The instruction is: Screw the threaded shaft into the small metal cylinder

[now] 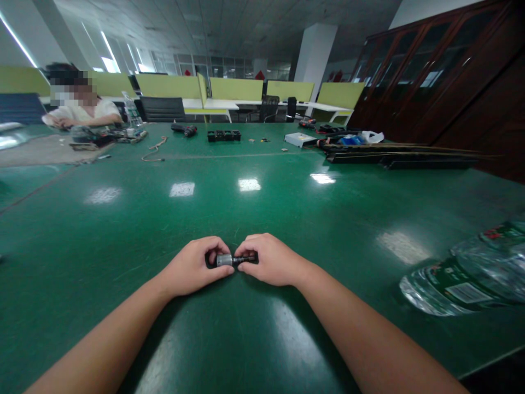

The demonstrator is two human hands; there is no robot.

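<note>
A small cylindrical metal part (224, 260), silver with black ends, lies level between my two hands, low over the green table (205, 210). My left hand (197, 265) has its thumb and fingers curled round the silver body and the black left end. Around the thinner dark shaft (246, 259) at the right, my right hand (270, 260) closes its thumb and fingers. The fingertips of both hands almost meet at the middle of the part. The palms and part of the black ends are hidden.
Large clear bottles (463, 279) lie at the right. Across the table are a power drill (184, 129), a black tray (223, 135), a silver box (301, 140), long black profiles (410, 156) and a cord (153, 150). A person (88, 109) sits at the far left.
</note>
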